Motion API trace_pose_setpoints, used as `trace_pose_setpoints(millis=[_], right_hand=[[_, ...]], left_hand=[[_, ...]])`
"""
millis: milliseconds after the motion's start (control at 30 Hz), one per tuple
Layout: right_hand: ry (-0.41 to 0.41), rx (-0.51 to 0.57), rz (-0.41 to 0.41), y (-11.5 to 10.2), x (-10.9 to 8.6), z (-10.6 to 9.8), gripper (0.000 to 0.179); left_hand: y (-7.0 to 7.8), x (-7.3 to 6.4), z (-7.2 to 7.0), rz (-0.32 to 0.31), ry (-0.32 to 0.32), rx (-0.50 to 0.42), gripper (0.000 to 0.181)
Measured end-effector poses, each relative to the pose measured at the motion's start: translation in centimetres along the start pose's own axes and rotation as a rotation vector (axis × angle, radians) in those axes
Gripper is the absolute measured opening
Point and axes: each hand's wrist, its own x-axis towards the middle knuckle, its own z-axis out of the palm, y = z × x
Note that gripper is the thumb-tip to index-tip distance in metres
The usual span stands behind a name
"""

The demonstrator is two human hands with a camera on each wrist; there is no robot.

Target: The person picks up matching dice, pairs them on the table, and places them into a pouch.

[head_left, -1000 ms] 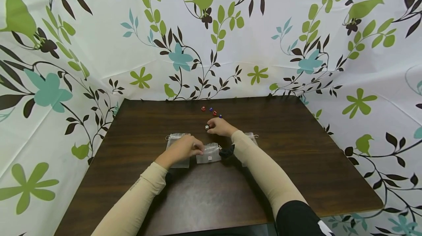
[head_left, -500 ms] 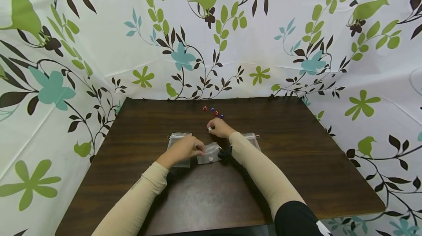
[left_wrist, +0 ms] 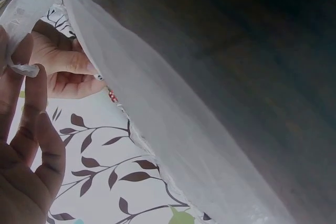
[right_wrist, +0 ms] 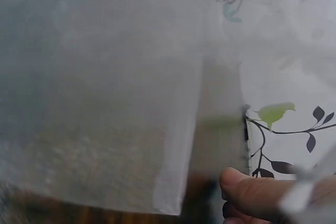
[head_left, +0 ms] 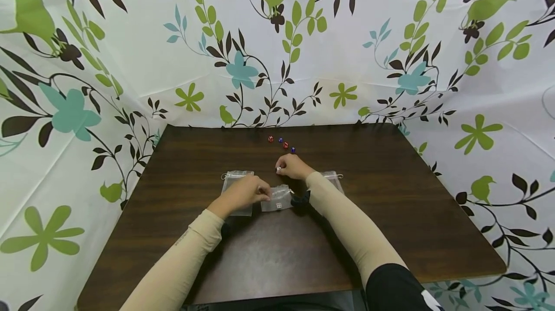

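Six dice show: two red dice (head_left: 270, 139) and two blue dice (head_left: 280, 140) lie near the back edge of the dark wood table (head_left: 416, 214), one white die (head_left: 278, 170) is pinched in the right hand's (head_left: 293, 166) fingertips, and another white die (head_left: 279, 205) shows through the middle pouch (head_left: 268, 205). Three sheer white drawstring pouches lie in a row; the left hand (head_left: 248, 190) pinches the middle one's edge. The left pouch (head_left: 236, 174) and right pouch (head_left: 333, 179) are partly covered by the arms, their contents unclear.
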Motion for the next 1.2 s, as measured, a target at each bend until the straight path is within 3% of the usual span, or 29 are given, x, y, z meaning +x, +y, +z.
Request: trace_pose_setpoints(millis=[333, 600, 767, 1033, 1200], right_hand=[[0.010, -0.011, -0.072, -1.7, -1.0, -1.1, 0.012], [-0.024, 0.043, -0.138, -3.6, -4.1, -2.9, 0.023], [-0.061, 0.066, -0.165, -4.6, -5.9, -3.5, 0.018], [-0.094, -0.033, -0.263, -6.3, -7.4, -4.0, 0.015], [-0.135, -0.056, -0.265, -6.6, -7.9, -4.2, 0.015]], left_hand=[[-0.2, 0.0, 0.0, -0.020, -0.008, 0.008, 0.007], [-0.2, -0.3, -0.1, -0.013, 0.003, -0.005, 0.007], [-0.1, -0.4, 0.0, -0.031, 0.001, -0.006, 0.007], [0.0, -0.1, 0.1, -0.009, 0.018, -0.009, 0.005], [0.0, 0.0, 0.0, -0.004, 0.010, -0.005, 0.005]])
